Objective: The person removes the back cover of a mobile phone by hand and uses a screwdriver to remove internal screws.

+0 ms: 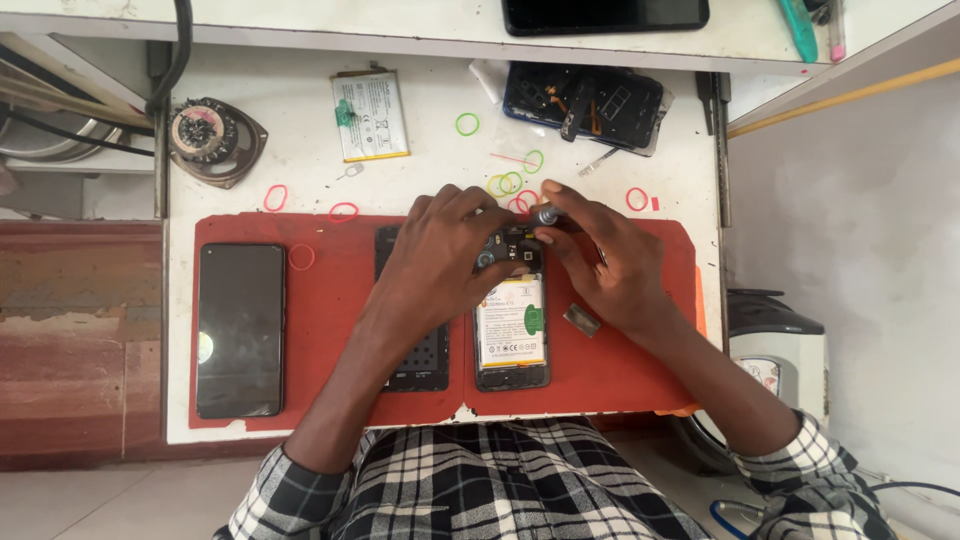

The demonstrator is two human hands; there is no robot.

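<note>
Two hands over opened phone [511, 330], mid red mat [330, 300] on tabletop [290, 130]. Left hand [440, 255] curled, pressing phone top, hiding cam area. Right hand [600, 260] pinches small metal tool [547, 214]. Intact phone [239, 330] at mat's left edge; rubber bands [510, 183], loose battery [369, 115] toward far edge.

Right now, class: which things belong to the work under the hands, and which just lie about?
In use:
left hand
right hand
opened black phone with white battery
small silver-tipped tool
red work mat

Lying about:
intact black phone
loose white battery
coloured rubber bands
round speaker
</note>
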